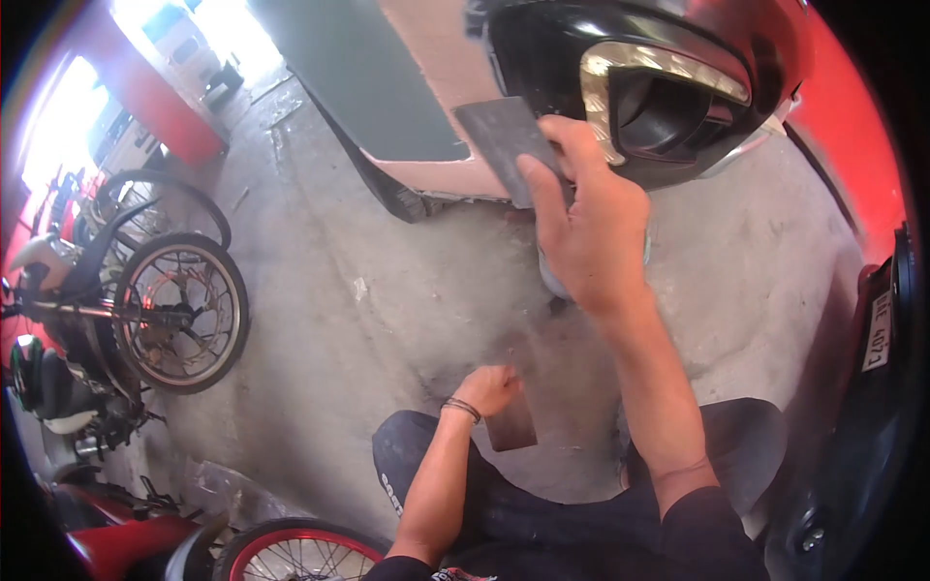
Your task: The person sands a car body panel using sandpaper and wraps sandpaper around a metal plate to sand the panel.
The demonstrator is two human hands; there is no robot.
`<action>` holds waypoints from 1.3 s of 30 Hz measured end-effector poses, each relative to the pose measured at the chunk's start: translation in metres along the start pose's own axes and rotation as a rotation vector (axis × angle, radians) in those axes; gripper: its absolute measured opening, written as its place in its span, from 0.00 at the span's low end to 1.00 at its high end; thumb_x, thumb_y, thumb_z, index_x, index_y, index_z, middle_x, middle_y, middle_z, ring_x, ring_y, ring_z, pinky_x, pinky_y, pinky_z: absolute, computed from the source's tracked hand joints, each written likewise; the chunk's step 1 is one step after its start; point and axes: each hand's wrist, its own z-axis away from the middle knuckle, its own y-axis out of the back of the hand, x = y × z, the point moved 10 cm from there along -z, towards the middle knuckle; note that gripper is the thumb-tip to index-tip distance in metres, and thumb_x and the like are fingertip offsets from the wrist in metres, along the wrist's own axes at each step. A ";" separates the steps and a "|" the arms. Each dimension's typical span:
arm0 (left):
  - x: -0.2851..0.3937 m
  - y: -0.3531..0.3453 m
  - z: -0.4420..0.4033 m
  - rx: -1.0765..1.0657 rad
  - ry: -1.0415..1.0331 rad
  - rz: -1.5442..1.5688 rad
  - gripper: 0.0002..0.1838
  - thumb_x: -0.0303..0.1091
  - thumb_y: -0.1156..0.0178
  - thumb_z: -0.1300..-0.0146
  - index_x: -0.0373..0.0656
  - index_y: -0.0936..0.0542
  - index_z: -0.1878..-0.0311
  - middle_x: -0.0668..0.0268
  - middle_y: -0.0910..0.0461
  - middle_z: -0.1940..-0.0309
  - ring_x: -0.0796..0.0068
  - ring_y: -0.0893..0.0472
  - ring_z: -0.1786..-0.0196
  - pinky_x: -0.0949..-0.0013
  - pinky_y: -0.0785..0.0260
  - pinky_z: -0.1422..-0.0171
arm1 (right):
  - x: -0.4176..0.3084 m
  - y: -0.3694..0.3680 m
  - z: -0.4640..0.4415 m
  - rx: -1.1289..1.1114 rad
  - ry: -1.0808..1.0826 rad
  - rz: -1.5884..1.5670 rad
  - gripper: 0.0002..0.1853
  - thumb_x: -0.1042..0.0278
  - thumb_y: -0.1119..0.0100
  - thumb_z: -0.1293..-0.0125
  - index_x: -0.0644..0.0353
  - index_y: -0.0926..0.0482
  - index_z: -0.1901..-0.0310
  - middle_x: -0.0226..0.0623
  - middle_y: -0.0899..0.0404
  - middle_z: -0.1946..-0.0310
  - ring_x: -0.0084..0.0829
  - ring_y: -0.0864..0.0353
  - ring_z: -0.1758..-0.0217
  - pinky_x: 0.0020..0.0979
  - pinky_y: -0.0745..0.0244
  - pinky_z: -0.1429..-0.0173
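Observation:
My right hand (596, 218) pinches a thin, flat, dark grey rectangular spreader (509, 145) between thumb and fingers. The spreader lies against or just in front of a vehicle body panel (387, 97), over its pinkish border beside a grey patch; I cannot tell whether they touch. Lower down, between my knees, my left hand (489, 389) is closed around the edge of a flat, brownish rectangular plate (511, 426). A black bumper corner with a gold-edged lamp opening (668, 102) is just right of the spreader.
A parked motorcycle (179, 315) stands at left. A red-rimmed wheel (300, 557) is near my left elbow at the bottom. At right is a dark vehicle with a number plate (877, 324). Stained concrete floor (320, 281) lies below; a red pillar (174, 97) stands at upper left.

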 end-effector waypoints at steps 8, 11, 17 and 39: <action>-0.024 -0.005 0.009 0.003 0.023 -0.009 0.13 0.39 0.38 0.29 0.37 0.16 0.55 0.43 0.16 0.62 0.39 0.16 0.55 0.48 0.25 0.52 | -0.013 0.000 -0.005 0.014 0.167 0.000 0.13 0.73 0.33 0.30 0.52 0.20 0.46 0.38 0.17 0.70 0.40 0.17 0.69 0.36 0.24 0.63; -0.021 -0.006 0.007 0.010 -0.006 0.020 0.12 0.38 0.38 0.29 0.37 0.16 0.55 0.43 0.16 0.61 0.39 0.16 0.55 0.49 0.25 0.52 | -0.012 0.000 -0.001 0.023 0.178 -0.007 0.13 0.72 0.32 0.29 0.54 0.18 0.44 0.39 0.16 0.69 0.39 0.16 0.70 0.33 0.23 0.63; -0.011 -0.001 0.009 0.015 0.024 0.027 0.14 0.41 0.40 0.30 0.38 0.16 0.57 0.43 0.15 0.61 0.37 0.16 0.54 0.44 0.25 0.50 | -0.008 0.001 0.002 0.029 0.163 -0.001 0.14 0.74 0.34 0.30 0.54 0.21 0.45 0.39 0.16 0.68 0.42 0.16 0.68 0.36 0.23 0.62; -0.019 0.001 0.017 0.025 0.010 0.026 0.12 0.37 0.38 0.29 0.37 0.16 0.54 0.43 0.16 0.62 0.40 0.16 0.57 0.51 0.24 0.53 | -0.003 -0.006 0.000 0.076 0.136 0.004 0.14 0.74 0.32 0.29 0.59 0.20 0.44 0.43 0.12 0.62 0.36 0.09 0.62 0.29 0.19 0.58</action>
